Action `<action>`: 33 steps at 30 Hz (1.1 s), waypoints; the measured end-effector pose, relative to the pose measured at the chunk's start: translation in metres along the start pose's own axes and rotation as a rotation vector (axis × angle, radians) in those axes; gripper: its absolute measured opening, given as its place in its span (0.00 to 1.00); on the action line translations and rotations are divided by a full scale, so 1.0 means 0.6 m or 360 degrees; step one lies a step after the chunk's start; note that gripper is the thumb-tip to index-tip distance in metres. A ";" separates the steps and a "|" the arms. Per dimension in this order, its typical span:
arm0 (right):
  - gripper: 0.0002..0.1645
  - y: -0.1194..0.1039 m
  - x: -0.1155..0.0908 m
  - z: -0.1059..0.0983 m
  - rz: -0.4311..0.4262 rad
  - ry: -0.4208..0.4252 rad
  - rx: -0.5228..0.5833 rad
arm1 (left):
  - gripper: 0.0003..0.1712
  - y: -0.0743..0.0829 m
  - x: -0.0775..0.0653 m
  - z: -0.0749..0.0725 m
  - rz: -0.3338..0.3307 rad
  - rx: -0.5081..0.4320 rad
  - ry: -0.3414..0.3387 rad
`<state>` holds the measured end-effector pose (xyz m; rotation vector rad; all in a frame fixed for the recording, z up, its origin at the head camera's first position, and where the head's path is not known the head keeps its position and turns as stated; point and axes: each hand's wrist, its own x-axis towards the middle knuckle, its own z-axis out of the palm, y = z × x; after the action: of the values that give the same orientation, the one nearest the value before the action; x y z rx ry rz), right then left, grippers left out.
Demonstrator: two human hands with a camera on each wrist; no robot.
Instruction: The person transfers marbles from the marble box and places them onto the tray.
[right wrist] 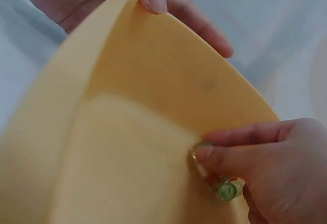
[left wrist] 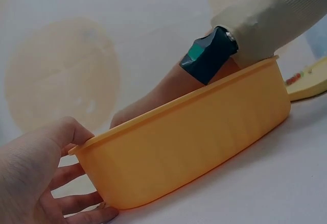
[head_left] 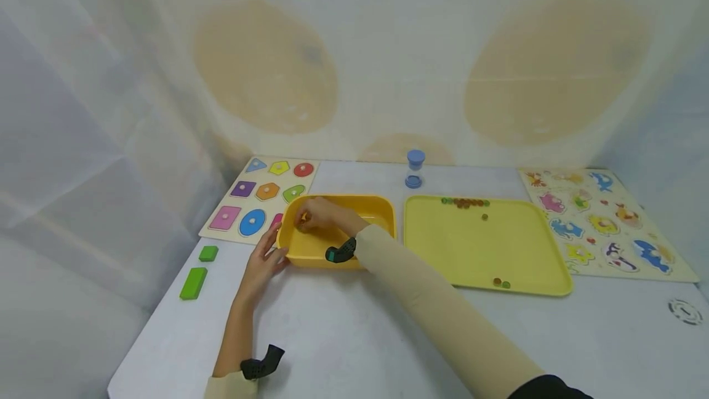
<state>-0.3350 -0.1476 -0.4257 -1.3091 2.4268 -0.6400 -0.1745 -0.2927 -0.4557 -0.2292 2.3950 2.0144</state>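
A yellow plastic basin stands on the table. My left hand grips its left end, thumb over the rim and the other fingers along the outside wall, as the left wrist view shows. Inside the basin, my right hand reaches into the far left corner. Its thumb and forefinger pinch a small clear bead there. Right below those fingertips lies a green translucent bead, with a reddish one partly hidden beside it.
Right of the basin lies a yellow tray with small green and brown beads along its edges. Puzzle boards flank both. Behind stands a blue-capped sand timer. Green blocks lie at left, a round printed mark at right.
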 end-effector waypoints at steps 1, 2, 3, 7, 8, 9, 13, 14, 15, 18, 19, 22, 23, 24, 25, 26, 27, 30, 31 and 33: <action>0.10 0.000 -0.003 -0.002 0.0001 0.0009 -0.0001 | 0.32 0.000 0.000 0.001 0.0001 0.0006 0.0004; 0.09 -0.001 -0.007 -0.006 -0.0004 0.0022 -0.0002 | 0.31 0.000 0.000 0.002 0.0001 0.0013 0.0011; 0.10 -0.002 -0.012 -0.011 -0.0018 0.0038 -0.0004 | 0.32 0.000 0.001 0.003 0.0002 0.0020 0.0015; 0.11 -0.003 -0.055 -0.049 -0.0132 0.0152 0.0025 | 0.32 0.000 0.002 0.002 0.0012 0.0038 0.0015; 0.11 -0.001 -0.073 -0.060 -0.0158 0.0185 0.0040 | 0.32 0.000 0.002 0.001 0.0012 0.0040 0.0010; 0.11 0.003 -0.094 -0.072 -0.0178 0.0221 0.0060 | 0.32 -0.001 0.002 0.000 0.0012 0.0041 0.0006; 0.12 0.041 -0.195 -0.112 -0.0174 0.0370 0.0122 | 0.32 -0.002 -0.001 -0.003 0.0007 0.0043 0.0014; 0.12 0.054 -0.223 -0.119 -0.0153 0.0403 0.0125 | 0.33 -0.002 -0.002 -0.004 0.0012 0.0047 0.0015; 0.12 0.067 -0.251 -0.125 -0.0119 0.0436 0.0123 | 0.33 -0.002 -0.003 -0.005 0.0012 0.0046 0.0020; 0.12 0.113 -0.331 -0.131 0.0004 0.0499 0.0104 | 0.33 -0.001 -0.005 -0.008 -0.0002 0.0049 0.0031; 0.12 0.128 -0.356 -0.130 0.0059 0.0505 0.0098 | 0.33 -0.001 -0.005 -0.009 -0.0001 0.0053 0.0034; 0.13 0.175 -0.420 -0.115 0.0196 0.0504 0.0114 | 0.32 0.000 -0.005 -0.011 0.0002 0.0057 0.0043; 0.13 0.189 -0.437 -0.109 0.0236 0.0497 0.0125 | 0.32 0.001 -0.005 -0.012 0.0002 0.0060 0.0045; 0.13 0.202 -0.453 -0.102 0.0273 0.0495 0.0137 | 0.32 0.002 -0.005 -0.012 0.0002 0.0062 0.0043; 0.13 0.213 -0.467 -0.095 0.0318 0.0482 0.0148 | 0.32 0.002 -0.005 -0.012 0.0002 0.0065 0.0047; 0.13 0.224 -0.479 -0.089 0.0360 0.0472 0.0156 | 0.32 0.002 -0.005 -0.012 -0.0004 0.0065 0.0047; 0.13 0.233 -0.489 -0.083 0.0402 0.0463 0.0165 | 0.32 0.003 -0.005 -0.011 -0.0009 0.0067 0.0049; 0.13 0.248 -0.508 -0.071 0.0493 0.0463 0.0172 | 0.32 0.002 -0.004 -0.009 -0.0029 0.0067 0.0054; 0.14 0.250 -0.511 -0.068 0.0511 0.0467 0.0171 | 0.32 0.002 -0.003 -0.008 -0.0034 0.0068 0.0056; 0.15 0.251 -0.513 -0.068 0.0481 0.0523 0.0158 | 0.33 0.001 -0.002 -0.006 -0.0038 0.0065 0.0052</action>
<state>-0.2957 0.1940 -0.4516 -0.8258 2.7327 -0.9346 -0.1732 -0.2963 -0.4544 -0.2915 2.4375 1.9652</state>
